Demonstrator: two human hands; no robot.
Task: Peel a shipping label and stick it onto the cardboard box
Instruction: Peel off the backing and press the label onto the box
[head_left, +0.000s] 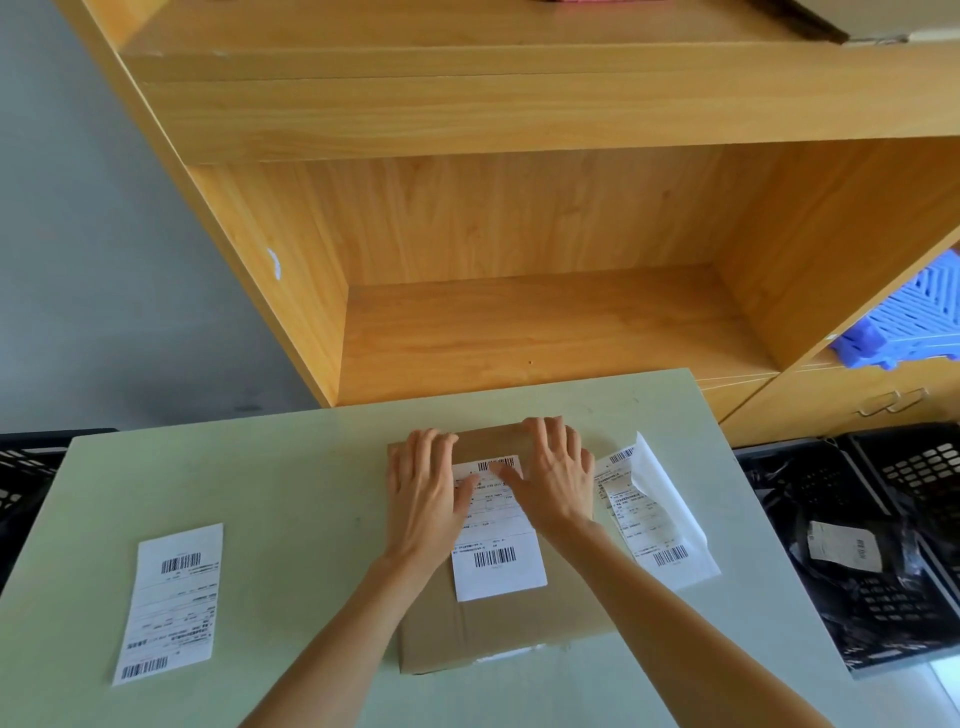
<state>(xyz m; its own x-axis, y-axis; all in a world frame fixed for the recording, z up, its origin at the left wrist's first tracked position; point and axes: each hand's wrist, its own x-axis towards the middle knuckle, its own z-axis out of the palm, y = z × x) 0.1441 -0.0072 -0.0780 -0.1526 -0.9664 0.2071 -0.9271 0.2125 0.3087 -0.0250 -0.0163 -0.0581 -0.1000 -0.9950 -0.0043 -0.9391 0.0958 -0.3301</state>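
Flat on the top face of the one cardboard box (498, 618) lies a single white shipping label (496, 540), its long side running near to far, with one barcode at its far end and another at its near end. Both hands rest palm down on it: the left hand (423, 491) covers the label's left edge and the box beside it, and the right hand (553, 475) covers the far right corner, the two thumbs nearly meeting over the far barcode. The fingers (545, 434) of each hand are spread slightly and laid flat, reaching the far edge of the box, pinching nothing. The box sits near the middle of the pale green desk (291, 488), a strip of tape showing at its near right edge. Two more label sheets are on the desk: one label (171, 603) lies alone well to the left, nearer the front, and a second sheet (644, 514) lies just right of the box with a blank white piece (670, 499) curling up over it. Beyond the desk stands a wooden shelf unit (519, 218), with one blue plastic basket (914, 317) at the far right. Black crates flank the desk, one at the left (26, 473) and one at the right (883, 545), the right one holding dark bags, one of them bearing a white label.
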